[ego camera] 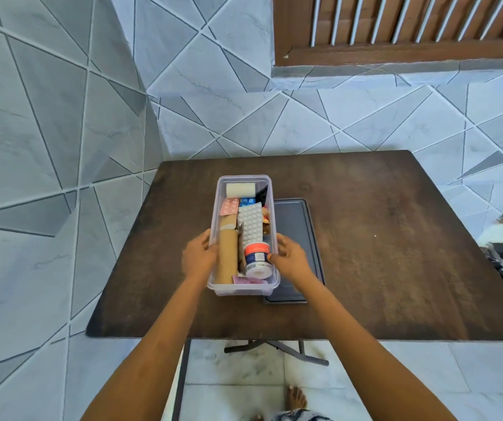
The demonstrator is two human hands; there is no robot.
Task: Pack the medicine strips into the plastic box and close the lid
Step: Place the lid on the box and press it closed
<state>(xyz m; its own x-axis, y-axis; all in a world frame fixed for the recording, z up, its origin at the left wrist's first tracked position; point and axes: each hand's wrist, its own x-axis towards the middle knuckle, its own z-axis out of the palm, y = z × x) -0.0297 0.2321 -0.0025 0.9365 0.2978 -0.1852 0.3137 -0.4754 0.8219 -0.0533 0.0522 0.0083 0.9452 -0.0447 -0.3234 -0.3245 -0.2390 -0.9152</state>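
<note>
**Inspector:** Where does the container stand?

**Onlooker:** The clear, long rectangular plastic box point(270, 181) sits on the dark brown wooden table point(381, 244), near its middle. It is open. The dark grey flat plastic lid point(294, 226) lies on the table just beside the box's right wall, partly hidden behind it.

**Inspector:** Contents?

**Onlooker:** A white blister strip of round tablets point(250, 223) lies on top, with a pink strip point(229, 206) and a blue one point(246, 202) further back. There is also a white roll point(240, 189), a tan cardboard tube point(228, 256) and a small white tub with an orange band point(256, 259). I see no strips loose on the table.

**Inspector:** The hands?

**Onlooker:** The left hand point(199, 257) cups the box's left wall, fingers curled on the rim. The right hand point(290, 257) holds the right wall, its fingertips at the rim beside the tub. Both grasp the box; neither touches the lid.

**Inspector:** Progress?

**Onlooker:** Packing appears finished, in my judgement. Outstanding: fetch the lid, seat it, press it shut.
</note>
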